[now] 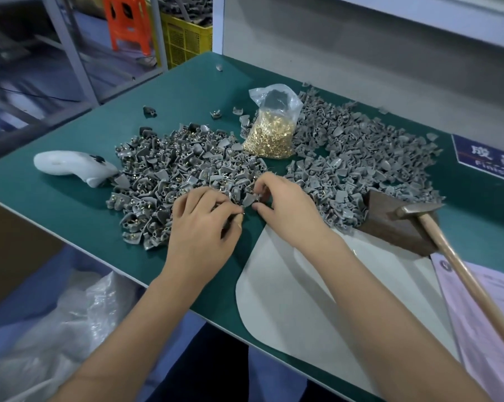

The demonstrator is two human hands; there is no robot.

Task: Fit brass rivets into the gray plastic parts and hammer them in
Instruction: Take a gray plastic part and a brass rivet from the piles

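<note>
On the green tabletop both hands meet at the near edge of the left pile, whose gray parts show brass, so seem riveted already. The left hand pinches something small, perhaps a rivet; the right hand pinches a gray part. The right pile looks unriveted, so much work remains. The rivet bag sits far; the hammer lies unused. A blue sign at right reads partly "Finishe".
</note>
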